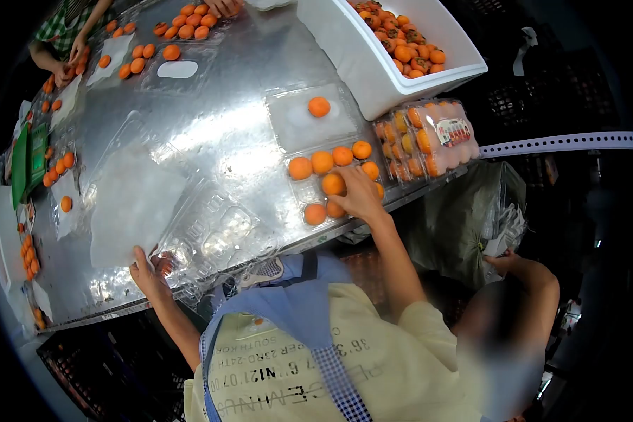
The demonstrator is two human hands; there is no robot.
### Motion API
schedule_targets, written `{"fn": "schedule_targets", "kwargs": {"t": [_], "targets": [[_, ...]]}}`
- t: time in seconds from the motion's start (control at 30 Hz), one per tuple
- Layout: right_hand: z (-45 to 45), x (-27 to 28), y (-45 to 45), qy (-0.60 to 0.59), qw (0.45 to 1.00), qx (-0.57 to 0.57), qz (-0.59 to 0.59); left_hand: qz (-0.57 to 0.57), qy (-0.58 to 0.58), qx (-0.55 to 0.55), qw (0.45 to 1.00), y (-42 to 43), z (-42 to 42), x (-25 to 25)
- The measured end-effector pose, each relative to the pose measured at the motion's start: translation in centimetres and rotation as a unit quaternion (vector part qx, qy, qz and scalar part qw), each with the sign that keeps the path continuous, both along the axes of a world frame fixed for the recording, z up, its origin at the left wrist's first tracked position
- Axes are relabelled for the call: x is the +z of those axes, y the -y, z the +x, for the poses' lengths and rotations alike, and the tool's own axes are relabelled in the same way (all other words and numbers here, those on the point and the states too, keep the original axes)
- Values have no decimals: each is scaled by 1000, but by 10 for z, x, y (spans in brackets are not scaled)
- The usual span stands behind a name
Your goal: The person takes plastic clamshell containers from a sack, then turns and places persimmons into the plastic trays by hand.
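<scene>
My left hand (pixel 148 273) is at the table's front edge, its thumb and fingers closed on the lower corner of a thin white sheet (pixel 137 204). Clear plastic trays (pixel 221 221) lie beside it, partly under the sheet. My right hand (pixel 359 195) reaches over an open clear tray (pixel 304 191) holding several orange persimmons (pixel 322 162). Its fingertips are around one persimmon (pixel 333 184) in the middle of that tray, and the hand hides part of the fruit behind it. The tray's raised lid (pixel 288 125) lies flat behind, with a single persimmon (pixel 319 107) on it.
A white foam box (pixel 394 88) of persimmons stands at the back right, beside stacked packed trays (pixel 429 137). Another person's hand (pixel 503 261) touches a dark sack (pixel 464 218). Across the metal table, other people's hands (pixel 63 74) handle fruit. A green scale (pixel 29 165) sits left.
</scene>
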State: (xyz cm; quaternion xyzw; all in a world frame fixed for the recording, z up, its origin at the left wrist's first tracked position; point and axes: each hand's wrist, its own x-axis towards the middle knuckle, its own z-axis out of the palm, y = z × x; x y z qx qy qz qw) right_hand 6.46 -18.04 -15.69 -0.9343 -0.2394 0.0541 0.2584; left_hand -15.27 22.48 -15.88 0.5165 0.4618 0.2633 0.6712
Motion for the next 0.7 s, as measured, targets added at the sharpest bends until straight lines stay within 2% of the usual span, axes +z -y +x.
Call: {"fn": "schedule_targets", "kwargs": {"t": [0.23,0.43,0.53,0.7], "targets": [[12,-2,-1,21,997,64,-44,-3,12,17,1000,-1,-3,-5],[10,3,-5,29,994,75,-68,-9,24,-6,1000,3,-3,1],[9,-5,-3,19,997,63,-27,-2,8,39,999,14,6,10],[11,-5,-1,69,992,85,-63,0,4,35,999,13,8,6]]}}
